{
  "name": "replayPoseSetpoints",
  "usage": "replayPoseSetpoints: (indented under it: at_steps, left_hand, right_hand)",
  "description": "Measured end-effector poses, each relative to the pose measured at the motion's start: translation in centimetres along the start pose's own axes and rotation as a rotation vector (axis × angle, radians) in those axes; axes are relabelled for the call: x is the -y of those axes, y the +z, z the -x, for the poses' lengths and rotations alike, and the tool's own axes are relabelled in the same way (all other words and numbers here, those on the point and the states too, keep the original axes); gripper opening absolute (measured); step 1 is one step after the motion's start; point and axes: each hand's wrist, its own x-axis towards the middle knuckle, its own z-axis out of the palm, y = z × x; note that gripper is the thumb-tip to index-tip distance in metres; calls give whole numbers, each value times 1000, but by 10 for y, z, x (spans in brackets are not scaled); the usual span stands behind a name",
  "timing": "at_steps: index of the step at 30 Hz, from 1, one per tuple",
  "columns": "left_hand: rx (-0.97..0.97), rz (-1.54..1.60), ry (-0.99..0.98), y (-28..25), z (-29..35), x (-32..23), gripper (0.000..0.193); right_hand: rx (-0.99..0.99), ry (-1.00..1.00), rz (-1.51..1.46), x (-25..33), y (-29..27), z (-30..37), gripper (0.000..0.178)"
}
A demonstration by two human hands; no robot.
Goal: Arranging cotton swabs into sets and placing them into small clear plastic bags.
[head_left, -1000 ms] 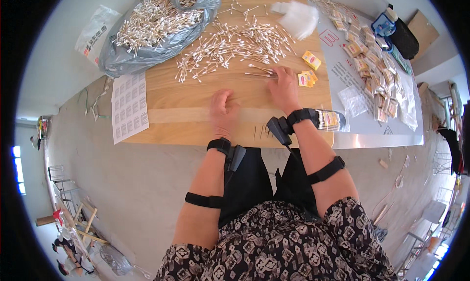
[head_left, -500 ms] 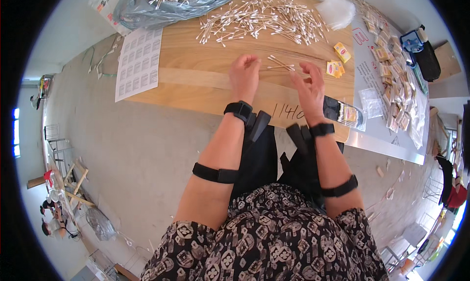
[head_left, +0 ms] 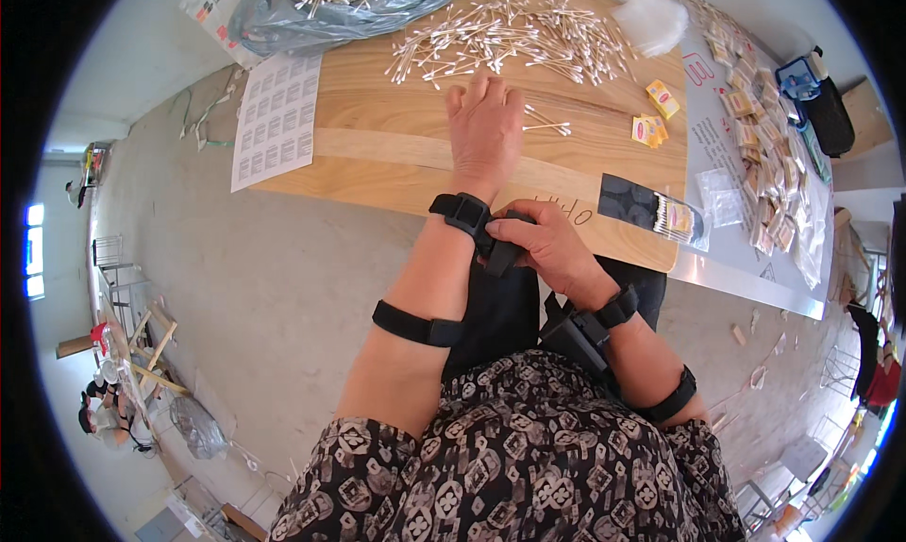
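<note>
My left hand [head_left: 485, 131] is palm down over the wooden table, its fingers apart and pointing at the near edge of a loose pile of cotton swabs [head_left: 514, 42]. No swab shows in it. With thumb and fingers my right hand [head_left: 552, 245] grips a black box-shaped device [head_left: 505, 254] on the underside of my left wrist strap [head_left: 461, 211]. Just right of my left hand, a few separate cotton swabs [head_left: 547, 125] lie crossed on the wood. Small yellow packets [head_left: 648, 130] sit further right. Near the right front edge is a clear pouch of swabs [head_left: 675, 218] on a dark sheet [head_left: 625, 200].
A grey plastic bag [head_left: 354, 25] full of swabs stands at the back left, above a printed sheet [head_left: 276, 117]. Clear plastic film [head_left: 651, 21] lies at the back right. Many bagged packs [head_left: 760, 155] are heaped on the adjoining surface [head_left: 703, 155] at right.
My right hand has left the separate swabs and come down-left onto the device at my left wrist. My left hand has turned palm down and moved slightly forward, its fingers spreading.
</note>
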Motion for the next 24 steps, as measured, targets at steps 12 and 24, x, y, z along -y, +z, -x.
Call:
replayPoseSetpoints:
  at_steps: [12,24]
  left_hand:
    - [89,411,-288,7,7,7,11]
    - [226,586,-270,31,23,11,28]
  right_hand:
    - [13,-31,111,6,10,1,31]
    - [-742,-780,1037,35,-84,-86,13]
